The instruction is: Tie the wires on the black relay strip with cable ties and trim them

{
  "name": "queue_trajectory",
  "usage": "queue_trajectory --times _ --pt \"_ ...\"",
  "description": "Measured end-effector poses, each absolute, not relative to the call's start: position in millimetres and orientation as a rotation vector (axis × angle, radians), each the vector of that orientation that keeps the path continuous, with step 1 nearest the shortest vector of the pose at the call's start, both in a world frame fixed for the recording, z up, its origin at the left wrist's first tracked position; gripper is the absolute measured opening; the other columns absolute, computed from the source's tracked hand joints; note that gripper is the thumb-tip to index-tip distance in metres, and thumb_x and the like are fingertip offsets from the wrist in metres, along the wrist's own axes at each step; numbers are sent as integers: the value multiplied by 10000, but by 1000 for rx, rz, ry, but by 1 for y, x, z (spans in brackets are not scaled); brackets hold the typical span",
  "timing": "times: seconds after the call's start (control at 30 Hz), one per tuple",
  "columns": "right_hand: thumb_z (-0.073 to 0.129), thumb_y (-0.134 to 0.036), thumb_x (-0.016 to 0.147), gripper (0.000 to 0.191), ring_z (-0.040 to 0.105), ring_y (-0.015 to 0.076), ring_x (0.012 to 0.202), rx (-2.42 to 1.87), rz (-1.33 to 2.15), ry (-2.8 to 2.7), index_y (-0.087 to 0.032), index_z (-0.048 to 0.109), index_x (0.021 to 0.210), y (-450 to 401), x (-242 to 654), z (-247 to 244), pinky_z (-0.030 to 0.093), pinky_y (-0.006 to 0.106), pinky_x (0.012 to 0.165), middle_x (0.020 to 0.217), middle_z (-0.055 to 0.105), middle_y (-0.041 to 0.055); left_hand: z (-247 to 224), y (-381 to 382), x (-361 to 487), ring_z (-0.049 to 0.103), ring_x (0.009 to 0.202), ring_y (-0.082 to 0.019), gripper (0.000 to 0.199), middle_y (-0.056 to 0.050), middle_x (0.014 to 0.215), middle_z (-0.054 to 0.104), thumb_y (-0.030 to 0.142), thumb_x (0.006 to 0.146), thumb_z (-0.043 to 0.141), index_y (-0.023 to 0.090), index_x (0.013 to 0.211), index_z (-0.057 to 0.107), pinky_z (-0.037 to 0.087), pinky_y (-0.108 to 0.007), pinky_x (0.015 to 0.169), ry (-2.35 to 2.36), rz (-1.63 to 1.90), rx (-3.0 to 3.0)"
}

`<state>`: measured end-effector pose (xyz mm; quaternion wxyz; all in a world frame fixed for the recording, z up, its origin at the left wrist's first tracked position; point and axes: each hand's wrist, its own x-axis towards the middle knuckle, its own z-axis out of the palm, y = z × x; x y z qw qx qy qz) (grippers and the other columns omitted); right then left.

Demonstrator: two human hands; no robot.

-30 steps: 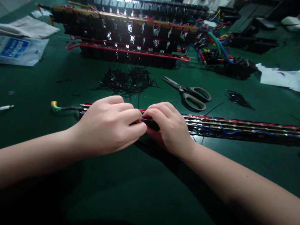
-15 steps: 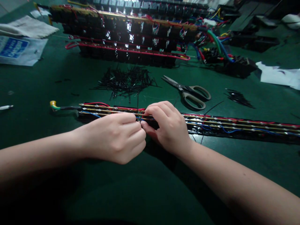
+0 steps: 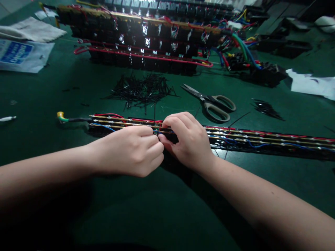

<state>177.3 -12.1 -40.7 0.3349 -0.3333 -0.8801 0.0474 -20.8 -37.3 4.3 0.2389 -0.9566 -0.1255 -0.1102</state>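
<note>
A long black strip [image 3: 261,148] with brass rods and red and blue wires lies across the bench. My left hand [image 3: 136,150] is closed in a fist at its near edge, left of centre; whatever its fingertips pinch is hidden. Touching those fingers from the right, my right hand [image 3: 188,143] curls over the strip, its thumb on the near side and its fingers over the rods. A thin black cable tie [image 3: 155,109] sticks up behind the strip between my hands. Another cable tie [image 3: 239,119] pokes out of the strip farther right.
Behind the strip lie a heap of black cable ties [image 3: 142,89], scissors [image 3: 209,101] and a smaller bunch of ties [image 3: 267,108]. Large wired black assemblies [image 3: 146,38] stand at the back. A glove [image 3: 36,29] and a plastic packet [image 3: 24,57] are at far left.
My left fist has turned slightly, its lower edge rising a little. My right hand keeps its place on the strip, and the whole view has shifted very slightly.
</note>
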Motion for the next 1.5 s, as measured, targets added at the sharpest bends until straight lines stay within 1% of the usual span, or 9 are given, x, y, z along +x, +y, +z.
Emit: queue_trajectory --times 0.13,0.3,0.37,0.5,0.7,0.97,1.13,1.3,1.5 --pt "621 -237 883 121 591 259 934 -842 95 -2313 -170 615 985 -13 178 -41 487 385 785 1008 690 101 -1 -35 -22 447 561 -133 281 16 608 489 110 946 521 184 677 560 369 -316 567 -365 -388 -2622" --pt "604 -251 899 124 589 254 951 -845 99 -2312 -181 611 1001 -13 179 -41 487 383 794 1021 691 97 -3 -34 -22 450 551 -121 271 11 629 551 110 926 549 184 667 578 383 -305 568 -343 -494 -2628" --pt "584 -249 910 116 586 254 963 -837 118 -2328 -189 609 1006 -13 179 -41 488 385 804 1030 691 98 -3 -34 -22 454 557 -116 268 13 626 551 116 921 555 186 664 581 387 -297 572 -336 -509 -2624" --pt "537 -247 934 127 579 254 957 -819 148 -2350 -185 612 1016 -13 179 -39 492 392 811 1035 692 107 -4 -32 -21 454 558 -118 284 16 612 535 124 924 543 193 651 579 396 -292 577 -321 -519 -2630" --pt "521 -263 946 144 573 253 945 -837 134 -2350 -178 610 1021 -14 178 -38 489 394 804 1029 691 112 -5 -31 -21 452 567 -122 296 18 620 530 111 929 542 191 644 566 400 -298 592 -325 -538 -2655" --pt "530 -256 932 145 574 252 947 -849 108 -2346 -176 614 1019 -14 177 -40 491 390 800 1022 693 108 -7 -34 -22 438 582 -138 274 9 623 508 119 928 556 185 663 574 374 -313 588 -340 -575 -2654" --pt "535 -254 926 141 574 251 945 -852 114 -2342 -183 617 1016 -13 177 -41 490 390 803 1015 695 103 -9 -35 -23 451 594 -128 259 14 635 508 121 931 558 179 678 570 368 -312 596 -350 -577 -2647" --pt "518 -260 937 154 569 250 943 -845 115 -2340 -180 621 1020 -13 177 -42 493 393 811 1022 694 106 -10 -34 -24 467 583 -115 251 24 638 525 126 929 562 187 686 570 393 -307 603 -364 -548 -2625" --pt "519 -256 934 158 557 241 949 -831 102 -2343 -181 620 1030 -13 177 -43 484 378 813 1036 690 97 -12 -31 -27 492 594 -118 209 28 638 547 134 897 620 185 698 582 409 -300 597 -357 -534 -2641"
